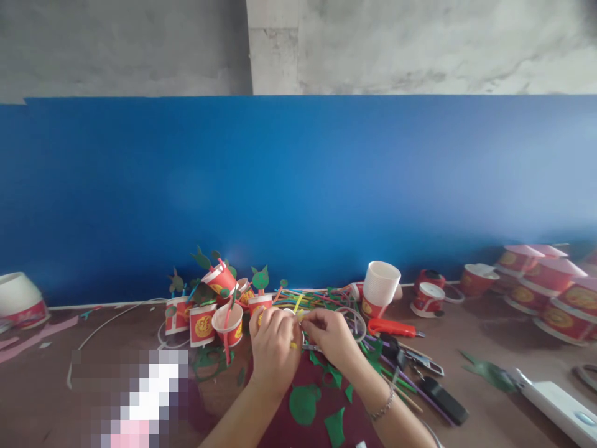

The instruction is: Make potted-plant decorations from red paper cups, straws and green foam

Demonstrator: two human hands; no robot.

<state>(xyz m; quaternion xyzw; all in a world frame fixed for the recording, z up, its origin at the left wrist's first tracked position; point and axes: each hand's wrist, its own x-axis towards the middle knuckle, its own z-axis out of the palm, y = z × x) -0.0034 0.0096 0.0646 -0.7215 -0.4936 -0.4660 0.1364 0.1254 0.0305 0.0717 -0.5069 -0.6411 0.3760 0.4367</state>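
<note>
At the centre, a white-rimmed paper cup (303, 340), mostly hidden, is gripped by the left hand (276, 342). The right hand's (326, 330) fingers are bent together at its rim, below a thin yellow straw (298, 303); whether anything is pinched cannot be told. A flat green round cutout (303, 405) is seen at six o'clock, an orange-red plastic-handled cutter (392, 327) at three.

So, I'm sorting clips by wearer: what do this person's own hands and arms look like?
The left hand and right hand are ungloved, and no sleeves show. A thin silvery bracelet circles the right wrist; none shows on the left.
</note>
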